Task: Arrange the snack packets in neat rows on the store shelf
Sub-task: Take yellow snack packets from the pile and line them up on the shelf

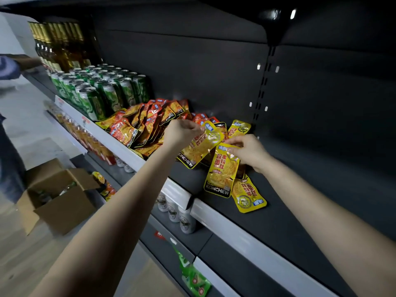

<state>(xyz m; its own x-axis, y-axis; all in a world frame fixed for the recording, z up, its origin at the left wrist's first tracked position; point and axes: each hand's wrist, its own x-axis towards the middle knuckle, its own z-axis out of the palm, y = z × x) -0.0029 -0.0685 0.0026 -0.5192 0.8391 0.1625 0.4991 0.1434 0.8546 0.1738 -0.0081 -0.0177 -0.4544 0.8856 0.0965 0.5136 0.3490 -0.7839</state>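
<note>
Dark shelf (pixel 300 211) runs wide, bare toward three o'clock. Heap of orange packets (pixel 147 125) beside green cans (pixel 102 91) at ten o'clock. Left hand (pixel 182 131) pinches the top of a yellow KONCHEW packet (pixel 199 148); right hand (pixel 248 151) pinches another KONCHEW packet (pixel 221 172), near the shelf's front edge.

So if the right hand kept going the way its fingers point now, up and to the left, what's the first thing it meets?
Probably the yellow packet pinched in the left hand; the right hand already grips another packet. Depth is hard to judge.
</note>
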